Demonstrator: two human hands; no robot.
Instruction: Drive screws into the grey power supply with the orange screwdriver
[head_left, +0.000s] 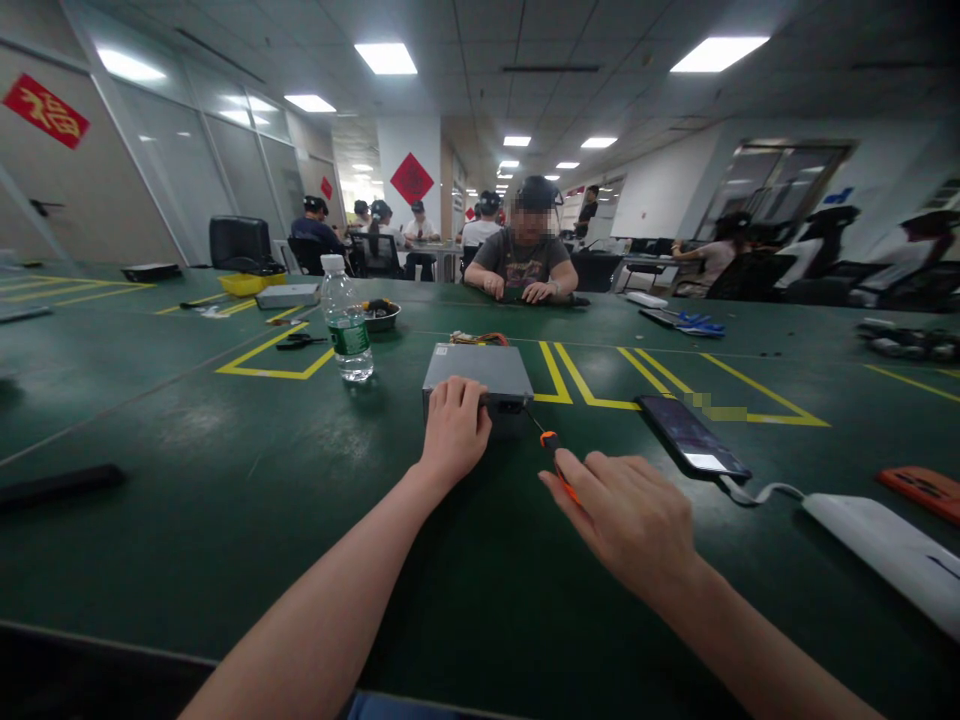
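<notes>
A grey metal box point(480, 372) with coloured wires at its far end lies on the green table point(225, 480) in front of me. My left hand point(453, 428) rests on its near left corner, fingers curled over the edge. My right hand point(626, 515) is closed around an orange and black screwdriver point(553, 452), whose thin shaft points at the box's near right side.
A water bottle point(346, 320) stands left of the box. A phone point(691, 436) is cabled to a white power bank point(889, 555) on the right, by an orange item point(921, 490). A dark bar point(60, 485) lies left. A person sits across; others work behind.
</notes>
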